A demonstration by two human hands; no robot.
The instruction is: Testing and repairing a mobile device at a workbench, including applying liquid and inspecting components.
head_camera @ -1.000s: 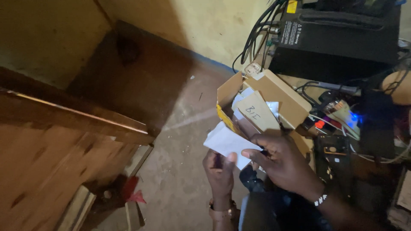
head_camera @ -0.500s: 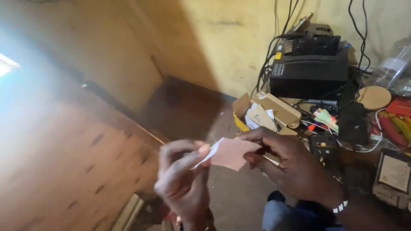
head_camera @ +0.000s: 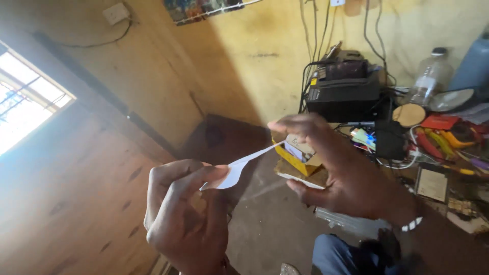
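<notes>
Two hands on one thin white paper strip (head_camera: 239, 165). Left hand (head_camera: 186, 219) pinches lower end between thumb and fingers, rest curled. Right hand (head_camera: 341, 173) grips upper end at fingertips (head_camera: 277, 125), palm open, second pale slip under thumb. Strip stretched in air between hands, above brown floor (head_camera: 270, 224). Yellow-edged cardboard box (head_camera: 295, 155) just behind right hand. Black electronic unit (head_camera: 344, 94) with cables beyond, clear plastic bottle (head_camera: 428, 81) right.

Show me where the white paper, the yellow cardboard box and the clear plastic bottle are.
white paper (head_camera: 235, 172), head view, on its wide end by the left fingers.
yellow cardboard box (head_camera: 291, 159), head view, on its yellow side wall.
clear plastic bottle (head_camera: 425, 81), head view, on its body.
</notes>
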